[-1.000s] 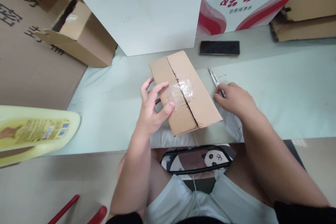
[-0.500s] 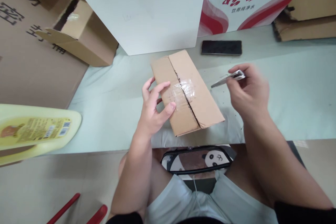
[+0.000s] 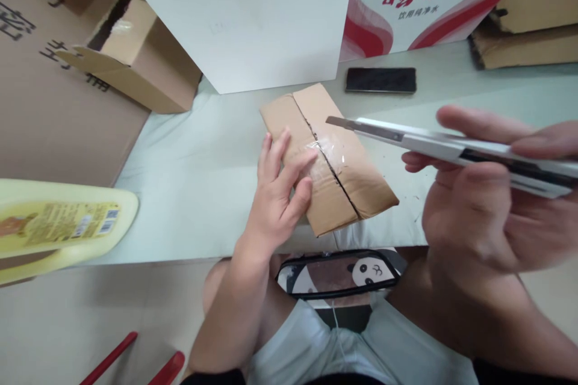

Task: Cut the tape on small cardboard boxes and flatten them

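Observation:
A small flat cardboard box [image 3: 361, 183] lies at an angle near the table's front edge, with clear tape [image 3: 332, 150] across its dark centre seam. My left hand [image 3: 280, 198] rests on the box's left side, fingers spread out, the index fingertip touching the tape. Raised close to the camera, my right hand [image 3: 478, 204] is closed around a white utility knife [image 3: 433, 141]. Its blade is out and points left, overlapping the box's far right edge in the picture. The right hand is partly blurred.
A black phone [image 3: 380, 80] lies behind the box. White cartons [image 3: 248, 24] and a red-and-white carton [image 3: 419, 6] stand at the back. Open cardboard boxes [image 3: 158, 66] are at the left, a yellow jug [image 3: 121, 207] at the front left. A panda-print bag [image 3: 338, 274] sits below the table edge.
My right hand has risen toward the camera and right, bringing the knife up with it. The box has shifted slightly right, and my left hand lies farther over its top.

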Motion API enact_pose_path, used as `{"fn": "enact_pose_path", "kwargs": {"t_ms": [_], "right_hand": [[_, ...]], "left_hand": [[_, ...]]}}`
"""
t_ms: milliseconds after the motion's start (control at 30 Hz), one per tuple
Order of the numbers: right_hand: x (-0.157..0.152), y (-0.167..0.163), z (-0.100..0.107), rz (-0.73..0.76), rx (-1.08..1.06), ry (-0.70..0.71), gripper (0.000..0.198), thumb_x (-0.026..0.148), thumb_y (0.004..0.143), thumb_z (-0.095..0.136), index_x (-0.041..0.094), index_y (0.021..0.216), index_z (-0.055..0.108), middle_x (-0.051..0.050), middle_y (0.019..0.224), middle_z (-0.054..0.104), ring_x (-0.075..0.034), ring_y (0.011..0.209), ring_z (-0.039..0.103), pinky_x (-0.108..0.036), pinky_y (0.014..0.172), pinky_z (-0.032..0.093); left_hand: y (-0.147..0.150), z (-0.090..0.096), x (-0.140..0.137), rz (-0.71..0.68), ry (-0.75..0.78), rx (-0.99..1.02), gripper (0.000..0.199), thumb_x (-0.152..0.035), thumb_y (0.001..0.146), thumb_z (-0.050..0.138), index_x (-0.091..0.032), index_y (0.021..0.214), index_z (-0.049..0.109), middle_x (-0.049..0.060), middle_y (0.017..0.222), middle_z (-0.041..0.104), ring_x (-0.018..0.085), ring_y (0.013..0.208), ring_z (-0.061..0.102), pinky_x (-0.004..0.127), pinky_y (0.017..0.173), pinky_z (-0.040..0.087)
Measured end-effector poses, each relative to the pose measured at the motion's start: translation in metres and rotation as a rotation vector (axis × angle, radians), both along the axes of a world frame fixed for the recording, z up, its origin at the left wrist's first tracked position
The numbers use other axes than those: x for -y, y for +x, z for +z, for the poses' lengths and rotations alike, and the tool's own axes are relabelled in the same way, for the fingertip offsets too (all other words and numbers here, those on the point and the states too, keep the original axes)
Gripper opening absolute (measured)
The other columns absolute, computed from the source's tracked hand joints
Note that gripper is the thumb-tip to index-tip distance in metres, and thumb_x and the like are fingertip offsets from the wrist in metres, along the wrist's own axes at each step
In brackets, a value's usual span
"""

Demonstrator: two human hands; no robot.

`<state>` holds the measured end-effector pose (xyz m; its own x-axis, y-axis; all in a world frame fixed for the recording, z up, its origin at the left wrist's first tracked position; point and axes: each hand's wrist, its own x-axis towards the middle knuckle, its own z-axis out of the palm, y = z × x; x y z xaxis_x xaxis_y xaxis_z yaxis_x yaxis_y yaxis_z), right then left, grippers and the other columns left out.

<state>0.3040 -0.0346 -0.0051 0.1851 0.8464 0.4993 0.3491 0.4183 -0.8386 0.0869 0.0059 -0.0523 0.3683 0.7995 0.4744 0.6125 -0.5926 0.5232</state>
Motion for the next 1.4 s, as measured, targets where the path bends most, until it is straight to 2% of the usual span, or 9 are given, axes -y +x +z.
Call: {"fn": "enact_pose_path", "kwargs": {"t_ms": [167,367,600,767,867,1000,1167,1300,1400], "right_hand": [[-0.008,-0.008,-0.006,-0.008,0.006,0.073,0.026,0.042,0.091,0.071,0.030,0.107,0.055,-0.006,0.095,0.074,-0.029,0.090,0.077,-0.045,0.065,0.066],[-0.011,-0.014,-0.009,-0.010,0.005,0.259,0.010,0.030,0.095,0.065,0.031,0.099,0.055,-0.006,0.094,0.078,-0.026,0.079,0.077,-0.042,0.061,0.064],[-0.013,-0.016,-0.006,0.007,0.036,0.302,0.017,0.017,0.089,0.068,0.026,0.098,0.056,-0.005,0.092,0.079,-0.019,0.073,0.076,-0.031,0.056,0.061],[-0.012,-0.017,-0.008,-0.006,0.022,0.247,0.014,0.024,0.093,0.067,0.027,0.096,0.053,-0.003,0.094,0.078,-0.016,0.064,0.072,-0.029,0.052,0.058],[-0.010,-0.017,-0.010,0.015,-0.008,0.251,0.014,0.024,0.094,0.067,0.026,0.099,0.054,-0.003,0.098,0.077,-0.015,0.069,0.073,-0.028,0.057,0.060],[-0.007,-0.016,-0.015,0.013,0.032,0.171,0.013,0.027,0.099,0.063,0.029,0.108,0.054,-0.004,0.106,0.078,-0.017,0.074,0.074,-0.032,0.061,0.062],[-0.006,-0.016,-0.020,-0.005,0.100,0.122,0.014,0.032,0.099,0.063,0.030,0.109,0.054,-0.005,0.108,0.079,-0.018,0.076,0.075,-0.034,0.065,0.064],[-0.005,-0.015,-0.016,-0.005,0.097,0.145,0.014,0.031,0.097,0.065,0.029,0.107,0.055,-0.004,0.107,0.080,-0.017,0.076,0.075,-0.033,0.063,0.064],[-0.002,-0.013,-0.010,0.001,0.086,0.110,0.012,0.033,0.097,0.065,0.029,0.103,0.055,-0.005,0.105,0.080,-0.018,0.072,0.075,-0.035,0.061,0.064]], "left_hand": [[-0.003,0.000,0.000,0.028,0.004,-0.033,0.040,-0.046,0.108,0.040,-0.030,0.138,0.060,0.009,0.159,0.048,0.027,0.157,0.034,0.057,0.130,0.025],[-0.005,0.003,0.000,0.037,-0.011,-0.053,0.041,-0.049,0.107,0.040,-0.030,0.137,0.060,0.009,0.158,0.050,0.027,0.156,0.036,0.057,0.130,0.027],[-0.005,-0.001,0.000,0.048,-0.017,-0.035,0.042,-0.049,0.106,0.041,-0.030,0.139,0.061,0.008,0.159,0.049,0.031,0.157,0.033,0.060,0.130,0.025],[-0.006,-0.001,-0.001,0.034,-0.012,-0.021,0.042,-0.049,0.106,0.043,-0.030,0.140,0.060,0.009,0.159,0.049,0.030,0.156,0.034,0.059,0.130,0.026],[-0.006,-0.001,-0.001,0.036,-0.015,-0.015,0.043,-0.050,0.106,0.043,-0.030,0.141,0.059,0.009,0.159,0.049,0.031,0.156,0.034,0.060,0.129,0.027],[-0.006,-0.001,-0.001,0.060,-0.029,-0.022,0.042,-0.050,0.106,0.043,-0.031,0.137,0.063,0.008,0.158,0.050,0.032,0.156,0.034,0.062,0.129,0.025],[-0.005,-0.001,0.000,0.070,-0.027,-0.022,0.042,-0.051,0.106,0.043,-0.031,0.136,0.063,0.007,0.157,0.051,0.031,0.156,0.035,0.062,0.129,0.026],[-0.005,0.001,-0.001,0.059,-0.023,-0.020,0.041,-0.050,0.105,0.044,-0.031,0.136,0.063,0.007,0.157,0.052,0.030,0.155,0.036,0.061,0.129,0.026],[-0.006,0.002,-0.002,0.045,-0.025,-0.031,0.041,-0.050,0.105,0.044,-0.030,0.137,0.063,0.007,0.157,0.052,0.030,0.154,0.039,0.060,0.130,0.027]]}}
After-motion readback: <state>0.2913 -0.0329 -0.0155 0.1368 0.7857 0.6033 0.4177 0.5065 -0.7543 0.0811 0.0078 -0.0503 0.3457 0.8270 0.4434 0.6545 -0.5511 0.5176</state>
